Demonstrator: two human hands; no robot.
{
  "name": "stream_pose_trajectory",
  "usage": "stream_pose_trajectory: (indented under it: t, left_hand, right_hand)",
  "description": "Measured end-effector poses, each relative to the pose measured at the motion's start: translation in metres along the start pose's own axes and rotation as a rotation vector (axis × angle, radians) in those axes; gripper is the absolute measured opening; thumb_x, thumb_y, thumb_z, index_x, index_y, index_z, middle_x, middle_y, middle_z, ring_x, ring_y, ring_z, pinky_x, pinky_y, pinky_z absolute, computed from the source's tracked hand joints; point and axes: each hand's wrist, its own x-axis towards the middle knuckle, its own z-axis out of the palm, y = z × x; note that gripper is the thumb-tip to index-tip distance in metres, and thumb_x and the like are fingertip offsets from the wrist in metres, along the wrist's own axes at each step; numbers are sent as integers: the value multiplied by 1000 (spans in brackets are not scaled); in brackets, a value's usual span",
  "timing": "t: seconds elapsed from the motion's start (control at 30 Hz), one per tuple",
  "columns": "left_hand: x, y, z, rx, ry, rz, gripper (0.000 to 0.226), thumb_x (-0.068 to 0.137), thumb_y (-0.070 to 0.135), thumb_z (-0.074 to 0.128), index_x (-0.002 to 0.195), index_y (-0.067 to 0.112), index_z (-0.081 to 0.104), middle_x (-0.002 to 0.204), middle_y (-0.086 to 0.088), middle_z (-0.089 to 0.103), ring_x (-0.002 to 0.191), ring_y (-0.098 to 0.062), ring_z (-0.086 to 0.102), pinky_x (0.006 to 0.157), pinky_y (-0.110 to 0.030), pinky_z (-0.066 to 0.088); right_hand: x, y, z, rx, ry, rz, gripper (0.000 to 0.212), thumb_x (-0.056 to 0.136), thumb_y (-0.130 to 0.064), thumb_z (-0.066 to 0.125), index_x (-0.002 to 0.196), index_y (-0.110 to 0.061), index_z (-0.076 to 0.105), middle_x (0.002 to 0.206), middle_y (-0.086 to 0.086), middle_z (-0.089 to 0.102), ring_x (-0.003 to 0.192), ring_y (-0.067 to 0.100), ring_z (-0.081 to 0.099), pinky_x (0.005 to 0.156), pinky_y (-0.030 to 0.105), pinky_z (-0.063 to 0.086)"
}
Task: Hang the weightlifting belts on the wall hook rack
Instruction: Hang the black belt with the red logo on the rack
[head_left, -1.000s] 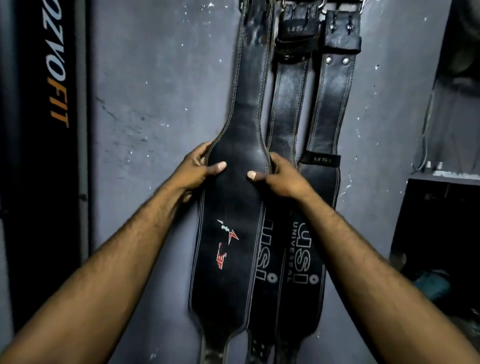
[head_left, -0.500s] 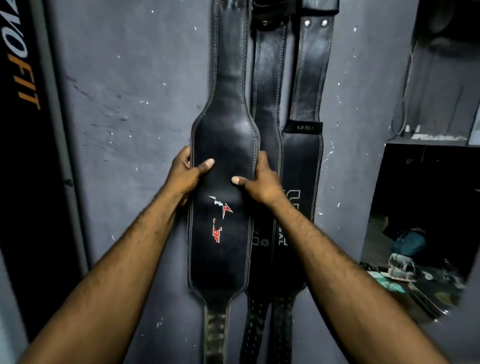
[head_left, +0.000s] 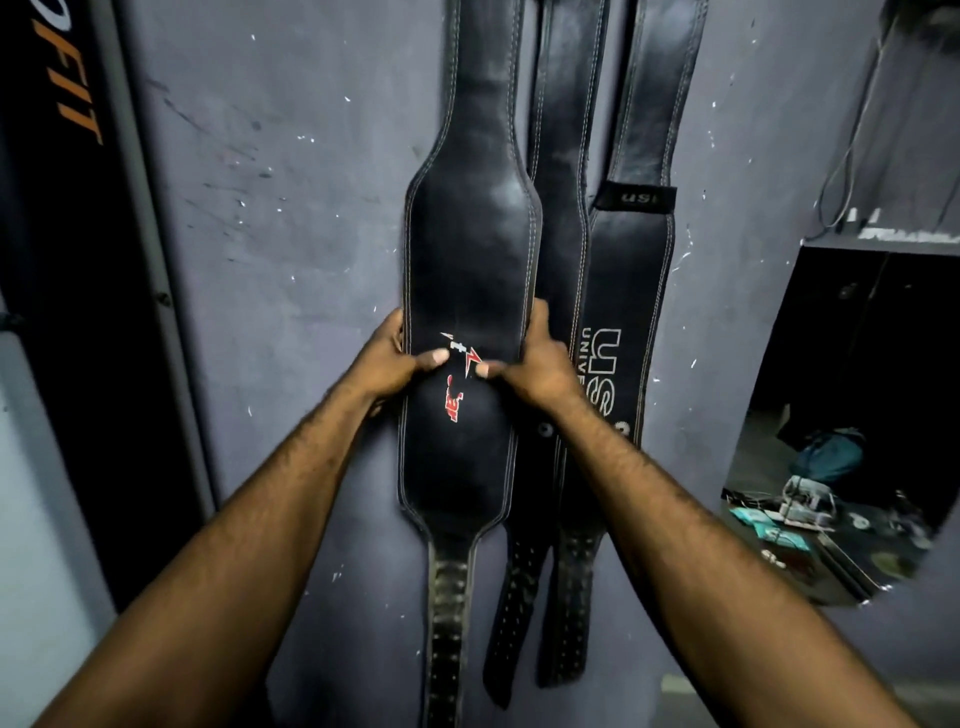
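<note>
Three black leather weightlifting belts hang side by side down the grey wall. The front belt (head_left: 470, 244) carries a red and white logo. My left hand (head_left: 387, 358) grips its left edge and my right hand (head_left: 535, 358) grips its right edge, thumbs pressed on its face beside the logo. The middle belt (head_left: 563, 156) lies partly behind it. The right belt (head_left: 631, 275) shows white USI lettering. The hook rack is above the frame, out of sight.
A black panel with orange lettering (head_left: 62, 208) stands along the left. At the right, a dark recess (head_left: 852, 364) opens in the wall, with a shelf of cables above it and clutter on the floor (head_left: 810, 509) inside.
Both hands have slid down the front belt from its upper waist to the logo. The view has tilted down, so the buckles and hooks have left the top of the frame.
</note>
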Motion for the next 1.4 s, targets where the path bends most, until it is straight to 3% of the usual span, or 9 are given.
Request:
stream_pose_trajectory:
  t: [0.2, 0.33, 0.57, 0.77, 0.93, 1.1, 1.23, 1.33, 1.4]
  left_hand:
    - [-3, -20, -2, 117, 125, -15, 54, 69, 23, 81, 119, 27, 60, 113, 3, 73, 105, -18, 71, 96, -45, 56]
    - [-20, -41, 2, 153, 55, -64, 77, 60, 34, 86, 129, 29, 51, 122, 3, 69, 112, -18, 67, 100, -44, 54]
    - [-44, -56, 24, 344, 248, -156, 54, 80, 31, 79, 126, 18, 54, 119, -3, 68, 104, -21, 63, 90, -27, 49]
    - [-106, -86, 28, 448, 263, -377, 64, 83, 35, 76, 132, 8, 44, 133, -17, 56, 122, -35, 56, 101, -40, 47]
    - [-191, -104, 42, 297, 232, -459, 43, 88, 31, 72, 122, 11, 57, 112, -1, 60, 105, -22, 59, 90, -27, 45]
    - [-289, -124, 57, 73, 178, -592, 6, 91, 25, 68, 91, 20, 63, 102, -13, 70, 89, -28, 69, 84, -41, 58]
    - [-377, -137, 78, -49, 128, -750, 4, 96, 19, 61, 93, 16, 62, 92, -10, 68, 77, -19, 66, 71, -30, 53]
    - [-446, -151, 88, -66, 109, -876, 11, 91, 22, 64, 82, 18, 63, 90, -14, 67, 81, -28, 65, 74, -34, 50]
    - [-496, -154, 96, -113, 138, -967, 16, 96, 17, 59, 80, 17, 61, 87, -13, 65, 72, -26, 62, 68, -32, 49]
  right_hand:
    - [-14, 15, 16, -60, 55, 64, 72, 81, -32, 80, 132, -23, 31, 118, 11, 69, 105, 35, 67, 88, 35, 51]
    - [-24, 30, 25, -164, -53, 88, 86, 77, -35, 83, 137, -19, 23, 121, 17, 67, 106, 39, 67, 92, 43, 55]
    - [-56, 50, 45, -172, 66, 104, 62, 86, -42, 73, 128, -18, 34, 110, 18, 68, 101, 40, 65, 88, 42, 55]
    - [-116, 77, 60, -229, -47, 276, 49, 86, -29, 74, 120, -16, 42, 106, 13, 71, 100, 35, 68, 84, 38, 52]
    - [-193, 106, 71, -84, -123, 482, 39, 83, -34, 76, 103, -21, 46, 105, 11, 69, 94, 30, 66, 77, 32, 50]
    - [-285, 119, 67, 136, -167, 604, 28, 83, -26, 77, 94, -17, 53, 74, -1, 58, 68, 18, 60, 71, 31, 59]
    - [-367, 140, 69, 306, -208, 730, 25, 82, -20, 77, 82, -24, 52, 85, 11, 68, 74, 29, 70, 78, 53, 62]
    - [-429, 152, 68, 317, -272, 793, 20, 82, -19, 74, 81, -24, 54, 88, 11, 70, 79, 30, 72, 80, 50, 62]
    - [-471, 160, 69, 327, -348, 831, 18, 86, -15, 72, 87, -18, 55, 89, 12, 70, 74, 26, 71, 69, 38, 63]
